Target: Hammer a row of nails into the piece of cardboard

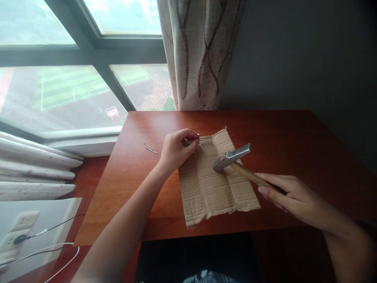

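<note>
A creased sheet of brown cardboard [213,184] lies on the wooden table. Near its far edge a row of several nails [206,143] stands in it. At the left end of that row my left hand [178,149] is closed in a pinch; a small nail head [198,135] shows just above its fingertips, the shank hidden by the fingers. My right hand [290,192] is wrapped round the wooden handle of a hammer [232,156]. The hammer's metal head is over the right middle of the cardboard; whether it touches is unclear.
Two loose nails [151,149] lie on the table [138,173] left of my left hand. Beyond the table are a window [138,82] and a patterned curtain [203,55]. Low on the left, cables run from a wall socket [17,232].
</note>
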The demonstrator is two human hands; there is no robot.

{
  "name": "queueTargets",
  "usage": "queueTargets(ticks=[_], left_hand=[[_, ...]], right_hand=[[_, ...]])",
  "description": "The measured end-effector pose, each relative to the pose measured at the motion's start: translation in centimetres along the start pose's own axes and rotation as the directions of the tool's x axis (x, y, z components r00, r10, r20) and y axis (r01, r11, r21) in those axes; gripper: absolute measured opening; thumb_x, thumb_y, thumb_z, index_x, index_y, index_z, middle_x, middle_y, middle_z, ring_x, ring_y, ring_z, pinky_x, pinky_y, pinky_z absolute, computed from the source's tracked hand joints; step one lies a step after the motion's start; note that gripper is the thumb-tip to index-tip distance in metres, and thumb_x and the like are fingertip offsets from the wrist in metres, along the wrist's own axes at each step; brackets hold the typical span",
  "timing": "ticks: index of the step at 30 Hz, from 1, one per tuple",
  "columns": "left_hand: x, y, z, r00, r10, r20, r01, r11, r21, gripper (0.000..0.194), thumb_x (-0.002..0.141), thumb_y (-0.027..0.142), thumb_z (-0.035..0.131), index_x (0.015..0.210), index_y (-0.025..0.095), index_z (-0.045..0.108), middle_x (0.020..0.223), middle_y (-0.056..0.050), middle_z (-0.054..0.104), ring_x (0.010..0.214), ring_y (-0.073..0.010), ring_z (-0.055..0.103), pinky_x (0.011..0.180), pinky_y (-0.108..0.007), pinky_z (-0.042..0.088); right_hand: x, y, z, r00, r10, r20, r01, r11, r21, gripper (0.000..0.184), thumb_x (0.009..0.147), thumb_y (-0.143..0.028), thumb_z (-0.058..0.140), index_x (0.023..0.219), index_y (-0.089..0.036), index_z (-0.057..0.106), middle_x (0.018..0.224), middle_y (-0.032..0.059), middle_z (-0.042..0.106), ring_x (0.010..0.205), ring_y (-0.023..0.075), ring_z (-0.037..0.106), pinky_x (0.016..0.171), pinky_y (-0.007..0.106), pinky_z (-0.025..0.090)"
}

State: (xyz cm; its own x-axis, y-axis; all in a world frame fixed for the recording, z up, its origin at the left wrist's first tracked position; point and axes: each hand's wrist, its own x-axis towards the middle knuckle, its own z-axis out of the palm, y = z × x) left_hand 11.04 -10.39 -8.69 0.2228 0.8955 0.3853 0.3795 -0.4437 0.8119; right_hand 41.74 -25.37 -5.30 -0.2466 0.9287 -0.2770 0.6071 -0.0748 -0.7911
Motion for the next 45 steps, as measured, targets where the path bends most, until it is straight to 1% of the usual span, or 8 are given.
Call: queueTargets(ticks=[9,17,28,30,35,39,43,45], left_hand=[[0.0,-0.1,0.0,1.0,0.011,0.019,-0.011,1.0,0.006,0.007,0.081,0.019,0.068,0.084,0.017,0.074,0.079,-0.003,0.078,0.071,-0.0154,0.071,0.066,-0.024,0.056],[0.0,-0.1,0.1,0.999,0.034,0.017,-0.034,0.999,0.037,0.007,0.081,0.017,0.068,0.083,0.017,0.074,0.079,-0.002,0.078,0.07,-0.0148,0.071,0.066,-0.024,0.056],[-0.3,0.0,0.5,0.996,0.087,0.009,-0.087,0.992,0.087,0.01,0.08,0.013,0.067,0.082,0.019,0.075,0.08,-0.001,0.078,0.071,-0.0153,0.072,0.07,-0.026,0.056],[-0.3,-0.1,0.5,0.996,0.085,0.007,-0.085,0.993,0.084,0.009,0.08,0.014,0.068,0.082,0.019,0.075,0.08,-0.001,0.078,0.071,-0.0154,0.072,0.069,-0.026,0.056],[-0.2,-0.3,0.5,0.996,0.085,0.008,-0.085,0.993,0.079,0.007,0.082,0.015,0.068,0.082,0.019,0.075,0.078,-0.001,0.078,0.07,-0.0154,0.072,0.069,-0.026,0.056],[-0.1,-0.3,0.5,0.994,0.106,0.023,-0.109,0.982,0.152,0.008,0.083,0.017,0.068,0.084,0.02,0.076,0.081,-0.002,0.08,0.072,-0.0167,0.074,0.071,-0.028,0.056],[-0.2,-0.4,0.6,0.993,0.111,0.029,-0.114,0.978,0.173,0.008,0.084,0.019,0.069,0.086,0.021,0.076,0.083,-0.001,0.081,0.073,-0.0169,0.074,0.071,-0.029,0.056],[-0.2,-0.5,0.6,0.993,0.11,0.033,-0.114,0.978,0.172,0.009,0.084,0.019,0.068,0.086,0.021,0.076,0.084,-0.001,0.081,0.073,-0.0169,0.074,0.072,-0.029,0.056]], right_hand=[[-0.1,0.1,0.0,1.0,0.012,0.023,-0.013,1.0,0.01,0.048,0.103,-0.051,0.056,0.143,-0.027,0.068,0.063,-0.0015,0.052,0.05,0.0137,0.044,0.043,0.024,0.037],[-0.1,0.1,-0.1,0.999,0.017,0.029,-0.017,1.0,0.005,0.048,0.103,-0.051,0.057,0.144,-0.027,0.067,0.067,-0.0001,0.058,0.052,0.0146,0.048,0.045,0.025,0.041],[0.1,-0.8,-0.4,1.0,0.021,0.01,-0.02,0.998,-0.062,0.048,0.102,-0.054,0.057,0.138,-0.026,0.072,0.065,0.0006,0.06,0.05,0.0158,0.05,0.043,0.027,0.04],[0.3,-1.3,-0.6,1.0,0.011,-0.004,-0.011,0.995,-0.097,0.047,0.102,-0.055,0.056,0.136,-0.026,0.073,0.063,0.0,0.06,0.049,0.0165,0.051,0.044,0.027,0.041],[1.8,-3.8,-1.8,0.99,-0.088,-0.106,0.064,0.975,-0.213,0.043,0.1,-0.056,0.057,0.127,-0.029,0.076,0.067,0.0007,0.066,0.056,0.02,0.06,0.057,0.032,0.051],[3.5,-6.1,-2.5,0.98,-0.122,-0.16,0.072,0.956,-0.286,0.044,0.101,-0.057,0.055,0.128,-0.029,0.075,0.063,-0.0016,0.062,0.05,0.0178,0.054,0.048,0.03,0.044],[4.8,-8.1,-3.0,0.964,-0.213,-0.156,0.14,0.913,-0.383,0.039,0.102,-0.056,0.054,0.122,-0.03,0.077,0.061,-0.0022,0.06,0.05,0.017,0.053,0.05,0.031,0.042],[5.2,-8.9,-3.2,0.958,-0.244,-0.15,0.167,0.9,-0.403,0.038,0.103,-0.054,0.054,0.121,-0.031,0.077,0.062,-0.0013,0.062,0.053,0.0187,0.057,0.053,0.032,0.044]])
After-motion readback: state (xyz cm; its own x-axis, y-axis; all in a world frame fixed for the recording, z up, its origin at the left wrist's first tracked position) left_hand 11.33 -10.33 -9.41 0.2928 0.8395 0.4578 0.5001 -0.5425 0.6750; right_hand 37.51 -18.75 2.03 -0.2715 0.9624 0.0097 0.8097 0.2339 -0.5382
